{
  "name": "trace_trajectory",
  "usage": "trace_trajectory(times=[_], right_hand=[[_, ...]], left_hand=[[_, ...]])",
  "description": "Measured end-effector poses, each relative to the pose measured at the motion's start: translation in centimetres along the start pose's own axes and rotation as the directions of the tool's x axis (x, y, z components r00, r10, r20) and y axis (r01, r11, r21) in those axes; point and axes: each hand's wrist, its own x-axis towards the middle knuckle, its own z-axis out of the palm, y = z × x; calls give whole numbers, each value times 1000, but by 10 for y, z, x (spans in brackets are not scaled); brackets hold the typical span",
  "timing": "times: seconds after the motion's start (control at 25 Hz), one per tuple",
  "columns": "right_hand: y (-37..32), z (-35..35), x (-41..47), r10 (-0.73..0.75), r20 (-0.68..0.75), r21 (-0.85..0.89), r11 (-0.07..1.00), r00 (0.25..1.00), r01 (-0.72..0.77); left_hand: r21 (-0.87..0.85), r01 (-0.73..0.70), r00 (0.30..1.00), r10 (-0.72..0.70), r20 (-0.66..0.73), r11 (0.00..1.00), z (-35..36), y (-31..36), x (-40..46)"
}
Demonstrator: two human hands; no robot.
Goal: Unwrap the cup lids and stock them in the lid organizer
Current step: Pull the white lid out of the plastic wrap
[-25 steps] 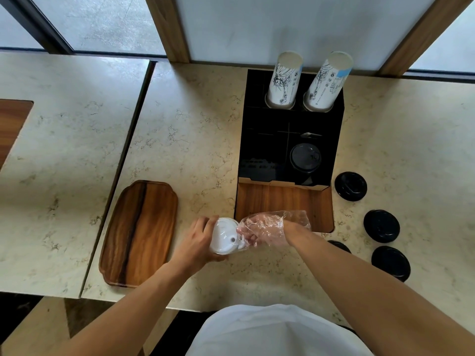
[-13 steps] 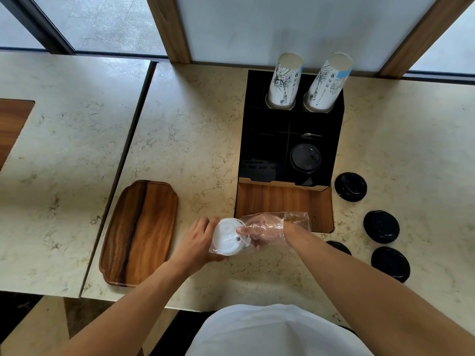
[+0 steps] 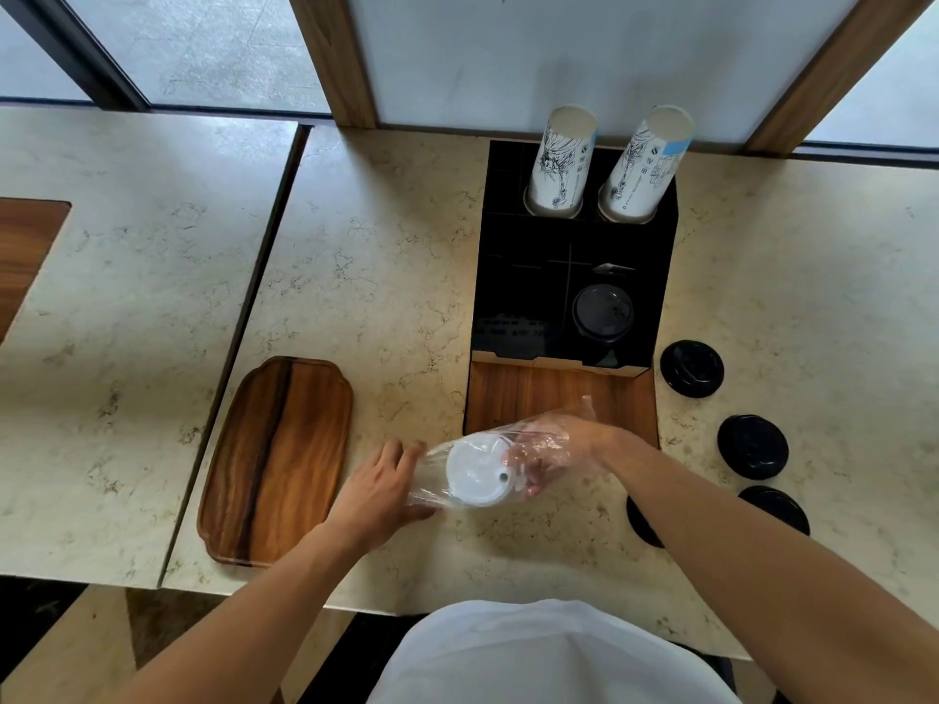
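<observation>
I'd keep left hand (image 3: pixel 378 492) pinching the wrap (image 3: pixel 432 480) at 9 o'clock while right hand (image 3: pixel 551 452), inside, grips white lids (image 3: pixel 477 470) and draws them out toward 3.

black lids (image 3: pixel 692 368): 5 | white lids (image 3: pixel 477 470): 1 | cup stacks (image 3: pixel 561 162): 2 | trays (image 3: pixel 277 459): 1

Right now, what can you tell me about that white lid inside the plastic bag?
The white cup lid is round, plastic-looking, with a raised rim and a small sip hole near its right edge. It faces up, inside a clear plastic wrapper just above the marble counter. The right hand, inside the wrapper, holds its right edge; the left hand grips the wrapper's left end.
</observation>
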Motion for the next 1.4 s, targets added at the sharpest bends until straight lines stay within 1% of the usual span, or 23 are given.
trace_trajectory(times=[0.04,0.08,0.16,0.24,0.28,0.36,0.44,0.48,0.52,0.6,0.68,0.72,0.84,0.92,1.04,1.2,1.32,1.4], right_hand=[[0,-5,-3,-8,8,6,1000,1000,8],[2,-10,-7,-2,19,42,999,1000,1],[7,-20,-14,-12,-35,61,998,999,14],[14,-22,-15,-26,-113,41,999,993,31],[16,-18,-12,-35,-128,36,999,991,40],[16,-11,-7,-35,-129,34,999,991,39],[14,-6,-1,-57,-123,-1,998,991,57],[13,-3,1,-74,-123,-22,997,990,71],[13,-1,2,-86,-122,-40,996,989,81],[12,3,5,-90,-125,-68,994,988,82],[13,6,6,-90,-139,-74,994,986,81],[14,7,5,-94,-163,-67,994,982,84],[22,3,0,-97,-253,-44,995,962,89],[28,-1,-5,-104,-280,-38,995,954,97],[34,-7,-12,-116,-338,-9,993,934,120],[43,-11,-18,-119,-446,59,985,887,162],[47,-11,-18,-85,-529,153,969,844,194],[49,-8,-17,-55,-564,227,949,824,218]], left_hand=[[-2,27,1000,-27,11,1000,0,-3,-3],[12,36,999,-36,-8,999,1,-6,-6],[42,46,999,-45,-28,998,1,-7,-9],[76,41,998,-37,-54,996,0,-2,-12],[106,52,997,-45,-70,993,1,0,-14],[157,89,992,-74,-97,984,2,8,-20],[154,112,984,-88,-155,982,1,16,-18],[127,87,979,-61,-197,988,1,21,-15],[98,32,973,-9,-230,995,-2,28,-11],[98,-117,956,139,-259,988,-7,42,-2],[129,-222,953,243,-181,967,-11,54,8],[136,-241,956,260,-138,961,-11,57,12],[132,-207,977,212,-24,969,-8,55,16],[178,-216,976,216,20,960,-3,50,15],[202,-182,983,180,29,962,-1,45,10],[188,-129,991,134,-17,974,3,37,-2],[225,-112,992,122,-29,968,4,33,-11],[239,-67,997,74,-21,969,4,32,-15]])
